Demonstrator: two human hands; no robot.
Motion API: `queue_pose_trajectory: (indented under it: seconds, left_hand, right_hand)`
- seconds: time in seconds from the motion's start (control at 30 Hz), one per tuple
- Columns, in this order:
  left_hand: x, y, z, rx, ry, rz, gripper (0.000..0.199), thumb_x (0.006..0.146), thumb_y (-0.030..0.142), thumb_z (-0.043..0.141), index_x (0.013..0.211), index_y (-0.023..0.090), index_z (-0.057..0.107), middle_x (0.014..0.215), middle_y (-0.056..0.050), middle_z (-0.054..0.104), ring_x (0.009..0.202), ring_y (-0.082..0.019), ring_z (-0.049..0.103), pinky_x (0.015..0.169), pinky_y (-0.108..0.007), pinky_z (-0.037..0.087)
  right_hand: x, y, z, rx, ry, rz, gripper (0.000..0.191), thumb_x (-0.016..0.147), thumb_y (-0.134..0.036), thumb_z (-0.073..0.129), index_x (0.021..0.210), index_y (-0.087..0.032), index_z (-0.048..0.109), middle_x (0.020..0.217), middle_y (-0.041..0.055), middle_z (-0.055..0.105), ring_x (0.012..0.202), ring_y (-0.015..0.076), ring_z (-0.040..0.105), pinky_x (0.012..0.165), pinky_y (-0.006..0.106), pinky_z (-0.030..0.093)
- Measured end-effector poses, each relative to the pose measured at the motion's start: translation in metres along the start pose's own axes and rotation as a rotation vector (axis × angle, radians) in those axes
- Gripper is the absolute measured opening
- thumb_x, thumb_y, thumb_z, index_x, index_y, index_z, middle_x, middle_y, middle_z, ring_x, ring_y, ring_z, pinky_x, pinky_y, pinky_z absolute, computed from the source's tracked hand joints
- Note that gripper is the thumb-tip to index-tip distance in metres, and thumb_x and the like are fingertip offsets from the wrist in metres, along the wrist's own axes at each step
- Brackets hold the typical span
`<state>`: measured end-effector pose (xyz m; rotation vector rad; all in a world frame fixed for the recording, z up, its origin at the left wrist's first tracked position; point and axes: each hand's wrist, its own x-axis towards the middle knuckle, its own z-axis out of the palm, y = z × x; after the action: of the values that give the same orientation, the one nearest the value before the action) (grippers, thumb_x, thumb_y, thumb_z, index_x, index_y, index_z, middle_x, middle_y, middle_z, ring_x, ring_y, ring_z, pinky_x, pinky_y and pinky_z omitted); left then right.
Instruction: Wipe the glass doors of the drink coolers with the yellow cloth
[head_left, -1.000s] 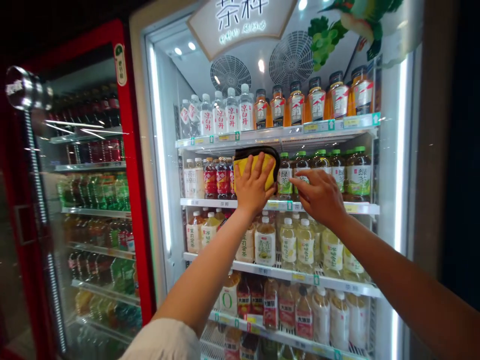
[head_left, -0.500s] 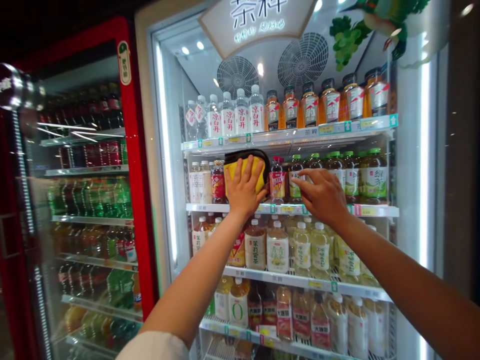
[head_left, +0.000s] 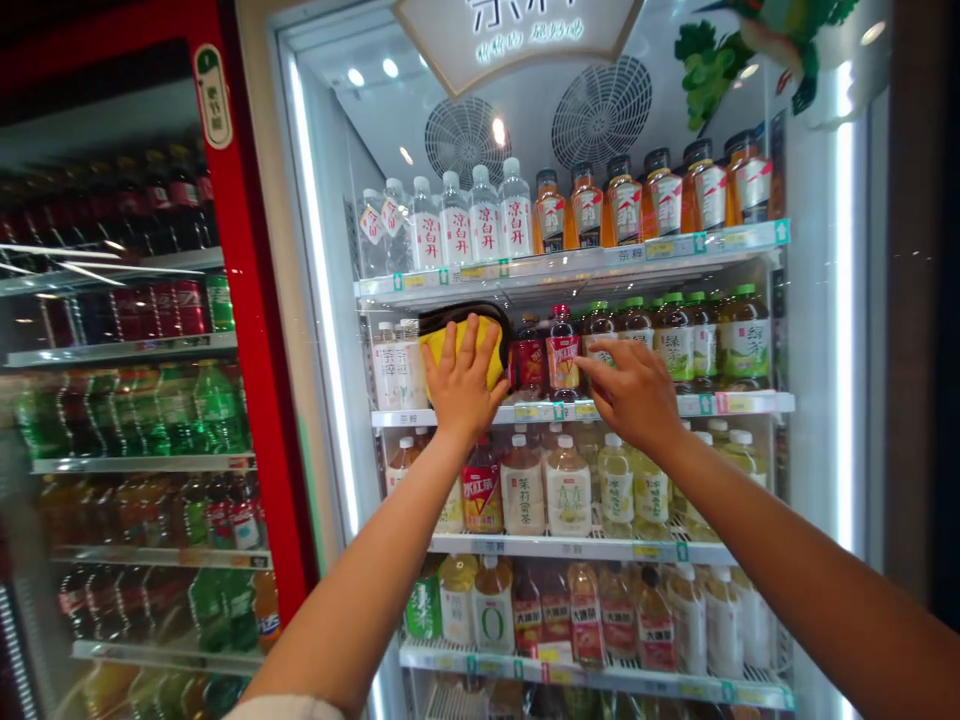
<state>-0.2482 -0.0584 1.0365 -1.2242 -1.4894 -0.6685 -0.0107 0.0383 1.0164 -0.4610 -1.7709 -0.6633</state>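
Note:
My left hand (head_left: 461, 385) presses flat with spread fingers on a yellow cloth with a black edge (head_left: 491, 350). The cloth lies against the clear glass front of a lit drinks fridge, over the second shelf from the top. Behind it, part of the bottle row is hidden. To its right, my right hand (head_left: 634, 390) is raised in front of the same shelf, fingers loosely bent and apart, holding nothing. Whether its fingertips touch the glass I cannot tell. Nearest to them is a red-labelled tea bottle (head_left: 562, 355); green-labelled tea bottles (head_left: 744, 335) stand farther right.
Inside the fridge, clear water bottles (head_left: 484, 220) and amber bottles (head_left: 664, 200) line the top shelf. More bottles fill the lower shelves (head_left: 570, 548). A red-framed fridge (head_left: 255, 300) stands on the left. A fan-shaped sign (head_left: 517, 50) and a bird decoration (head_left: 780, 45) are at the top.
My left hand has slid the cloth leftward across the glass, uncovering a dark red bottle to its right. The right hand has shifted slightly left along the shelf. The view has turned a little.

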Motion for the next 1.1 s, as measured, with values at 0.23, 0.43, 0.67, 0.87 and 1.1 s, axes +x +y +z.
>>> queue_pose_trajectory:
  seconds: [0.23, 0.43, 0.67, 0.87, 1.1]
  left_hand:
    - [-0.064, -0.004, 0.008, 0.005, -0.041, 0.026, 0.091, 0.085, 0.044, 0.074, 0.162, 0.032, 0.029, 0.17, -0.008, 0.027, 0.159, -0.036, 0.015, 0.127, -0.067, 0.002]
    - [-0.009, -0.012, -0.004, 0.012, -0.052, 0.048, 0.084, 0.088, 0.044, 0.07, 0.162, 0.034, 0.029, 0.171, -0.004, 0.025, 0.16, -0.032, 0.014, 0.128, -0.064, 0.002]
    - [-0.048, -0.024, 0.004, 0.052, 0.023, -0.135, 0.085, 0.088, 0.039, 0.068, 0.163, 0.028, 0.028, 0.171, -0.007, 0.023, 0.16, -0.035, 0.013, 0.128, -0.064, 0.007]
    - [-0.034, -0.013, 0.002, 0.083, -0.065, 0.072, 0.087, 0.086, 0.046, 0.071, 0.162, 0.034, 0.029, 0.171, -0.006, 0.026, 0.16, -0.034, 0.013, 0.128, -0.064, 0.005]
    - [-0.056, -0.034, 0.001, 0.066, -0.016, -0.178, 0.084, 0.091, 0.038, 0.064, 0.164, 0.027, 0.024, 0.173, -0.008, 0.019, 0.16, -0.035, 0.01, 0.127, -0.066, 0.009]
  right_hand:
    - [-0.015, -0.005, 0.01, -0.016, 0.062, 0.025, 0.041, 0.091, -0.012, 0.056, 0.128, -0.023, 0.07, 0.134, 0.01, 0.066, 0.114, 0.0292, 0.059, 0.094, 0.043, 0.045]
    - [-0.023, 0.004, 0.015, -0.082, 0.073, -0.096, 0.045, 0.091, -0.013, 0.057, 0.135, -0.021, 0.064, 0.138, 0.0117, 0.066, 0.124, 0.0298, 0.059, 0.097, 0.042, 0.044]
    - [-0.015, -0.001, 0.018, -0.071, 0.154, -0.091, 0.033, 0.093, -0.018, 0.061, 0.124, -0.022, 0.069, 0.126, 0.0102, 0.072, 0.111, 0.0276, 0.062, 0.091, 0.041, 0.04]
    - [0.018, -0.034, 0.034, 0.026, 0.204, -0.179, 0.023, 0.092, -0.018, 0.064, 0.111, -0.025, 0.074, 0.118, 0.0062, 0.074, 0.106, 0.0247, 0.058, 0.09, 0.039, 0.037]
    - [0.025, -0.06, 0.05, 0.059, 0.251, -0.239, 0.016, 0.096, -0.019, 0.063, 0.105, -0.023, 0.076, 0.114, 0.0054, 0.075, 0.103, 0.024, 0.056, 0.09, 0.039, 0.036]
